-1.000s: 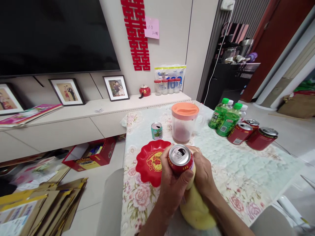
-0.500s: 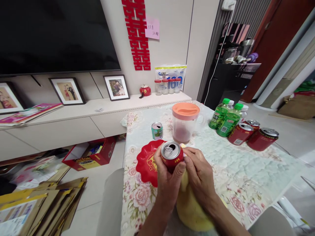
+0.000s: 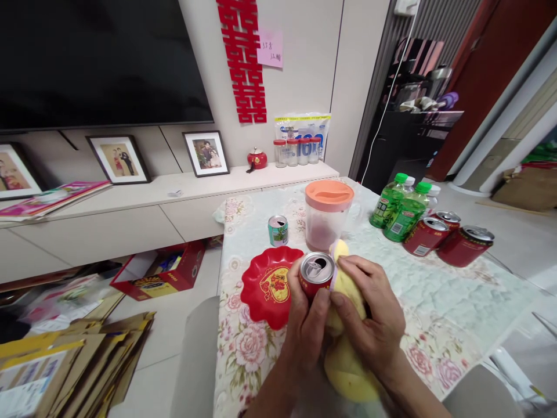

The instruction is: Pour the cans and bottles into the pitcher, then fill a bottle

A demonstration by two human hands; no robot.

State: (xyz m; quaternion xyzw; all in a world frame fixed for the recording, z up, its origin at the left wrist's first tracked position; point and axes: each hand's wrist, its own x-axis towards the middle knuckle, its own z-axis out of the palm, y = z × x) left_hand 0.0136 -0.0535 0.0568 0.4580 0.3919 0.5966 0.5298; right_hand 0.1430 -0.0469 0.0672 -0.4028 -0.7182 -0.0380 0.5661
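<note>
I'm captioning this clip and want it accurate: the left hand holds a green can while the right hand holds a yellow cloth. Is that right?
Not quite: the head view shows that the left hand holds a red can, not a green one. The rest is right: the right hand holds a yellow cloth.

From the held can [image 3: 315, 278], the jug [image 3: 327, 220] stood in the way at 12 o'clock, the green can [image 3: 278, 232] at 11, the plate [image 3: 256, 293] close at 9, the cloth [image 3: 350, 371] at 5. Bottles [image 3: 406, 217] and red cans [image 3: 424, 238] barred 2 o'clock. A lane of bare desk [image 3: 429, 302] ran past 1 between jug and bottles; wider room lay toward 4, beyond the right hand [image 3: 375, 307].
</note>
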